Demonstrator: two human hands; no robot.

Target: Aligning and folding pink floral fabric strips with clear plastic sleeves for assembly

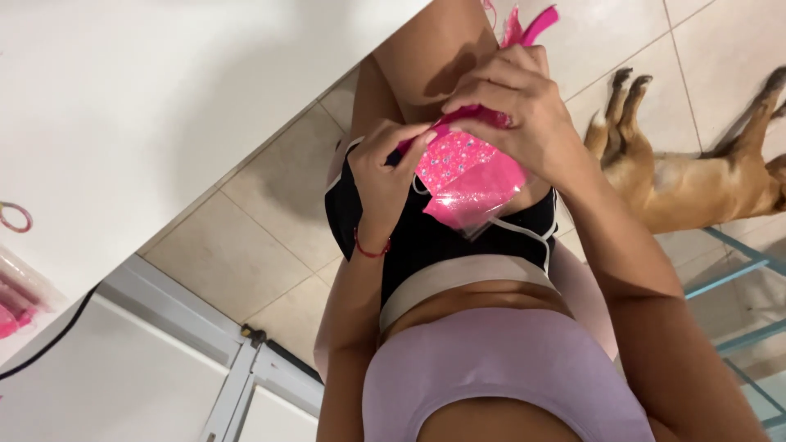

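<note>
The person sits with both hands raised over the lap, working on one item. The left hand (385, 168), with a red string bracelet (370, 248) at the wrist, is closed in a pinch on the near edge of a pink sequinned pouch (458, 160); thumb and fingertips press together on its upper left corner. The right hand (516, 102) is curled over the top of the same pouch, fingers bent and gripping its upper edge, partly hiding it. The pouch sits between the two hands, above the black shorts (434, 237), and touches both hands. A clear plastic wrapper (475, 200) with a pink lining hangs from the pouch just below the right hand. A pink strip (536, 20) sticks up behind the right hand; what it belongs to cannot be told.

To the left of the left hand, well apart, runs the edge of a white worktop (164, 98). On it, far from both hands, lie a small pink ring (16, 217) and a pink packet (20, 299) cut off by the frame edge. A tan dog (696, 180) lies on the tiled floor (246, 237) to the right of the right hand, apart from it
</note>
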